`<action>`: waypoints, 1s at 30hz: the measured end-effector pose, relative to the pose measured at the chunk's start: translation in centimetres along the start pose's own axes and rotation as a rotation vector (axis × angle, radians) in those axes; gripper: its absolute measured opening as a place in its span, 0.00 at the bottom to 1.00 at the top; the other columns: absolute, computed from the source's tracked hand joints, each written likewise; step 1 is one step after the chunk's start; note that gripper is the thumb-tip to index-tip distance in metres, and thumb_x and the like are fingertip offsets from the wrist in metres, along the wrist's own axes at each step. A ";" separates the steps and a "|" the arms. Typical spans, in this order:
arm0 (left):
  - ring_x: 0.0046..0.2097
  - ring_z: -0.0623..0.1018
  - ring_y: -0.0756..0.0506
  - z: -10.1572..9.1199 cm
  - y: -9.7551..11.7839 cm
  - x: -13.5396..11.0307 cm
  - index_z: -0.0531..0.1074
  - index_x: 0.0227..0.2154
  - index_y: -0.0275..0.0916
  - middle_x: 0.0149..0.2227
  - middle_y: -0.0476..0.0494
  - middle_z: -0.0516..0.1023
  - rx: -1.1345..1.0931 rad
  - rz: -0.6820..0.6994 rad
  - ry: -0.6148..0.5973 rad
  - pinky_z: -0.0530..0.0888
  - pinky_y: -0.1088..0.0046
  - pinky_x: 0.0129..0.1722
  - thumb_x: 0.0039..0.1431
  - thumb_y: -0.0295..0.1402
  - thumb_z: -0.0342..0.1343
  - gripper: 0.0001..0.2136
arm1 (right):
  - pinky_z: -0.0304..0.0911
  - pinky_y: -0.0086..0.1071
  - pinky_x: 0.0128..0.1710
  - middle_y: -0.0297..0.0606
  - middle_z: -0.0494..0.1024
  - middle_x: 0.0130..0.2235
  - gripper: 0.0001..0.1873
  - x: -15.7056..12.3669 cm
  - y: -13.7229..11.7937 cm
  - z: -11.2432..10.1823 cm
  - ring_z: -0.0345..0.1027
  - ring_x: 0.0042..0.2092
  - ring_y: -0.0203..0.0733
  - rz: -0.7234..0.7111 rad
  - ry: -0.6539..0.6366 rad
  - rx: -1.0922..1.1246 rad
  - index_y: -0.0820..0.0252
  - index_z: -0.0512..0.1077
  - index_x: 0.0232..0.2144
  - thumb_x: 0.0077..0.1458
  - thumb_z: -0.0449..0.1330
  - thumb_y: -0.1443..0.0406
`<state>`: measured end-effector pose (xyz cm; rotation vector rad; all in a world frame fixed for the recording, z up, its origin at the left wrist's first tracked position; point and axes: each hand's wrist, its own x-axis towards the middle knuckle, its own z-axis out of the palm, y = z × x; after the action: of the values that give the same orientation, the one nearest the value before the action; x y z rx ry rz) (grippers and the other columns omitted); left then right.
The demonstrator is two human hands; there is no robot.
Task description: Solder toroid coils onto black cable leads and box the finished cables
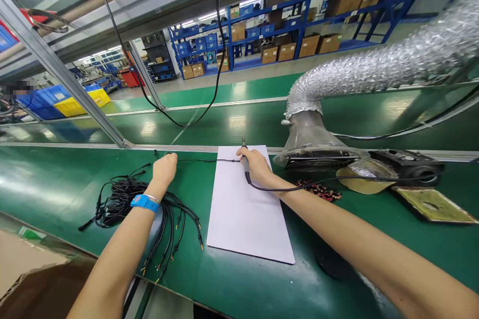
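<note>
My left hand is closed on a thin black cable, which runs across to my right hand. My right hand, over the far part of a white board, grips a soldering iron whose metal end points away from me. The cable reaches my right fingers beside the iron's handle; whether they pinch it too is unclear. Below and left of my left hand lies a bundle of black cables, with several stripped coloured wire ends towards the board.
A fume hood on a silver duct stands right of the board. Small red-and-black parts, a black soldering stand and a yellow sponge tray lie nearby. A black cord hangs ahead; a cardboard box stands front left.
</note>
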<state>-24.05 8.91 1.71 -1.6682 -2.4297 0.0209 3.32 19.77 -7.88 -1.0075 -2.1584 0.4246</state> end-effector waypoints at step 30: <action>0.43 0.77 0.39 -2.1 -10.8 -8.8 0.73 0.46 0.39 0.38 0.39 0.78 -0.096 -0.497 0.313 0.69 0.67 0.39 0.65 0.37 0.45 0.15 | 0.72 0.31 0.40 0.38 0.81 0.41 0.10 -11.6 -7.1 -10.3 0.78 0.38 0.41 -0.260 0.187 0.071 0.53 0.71 0.45 0.62 0.54 0.66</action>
<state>-30.62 -3.38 3.74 -0.9624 -2.5455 -0.4005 12.11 6.34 -2.11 -0.6866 -2.0550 0.2692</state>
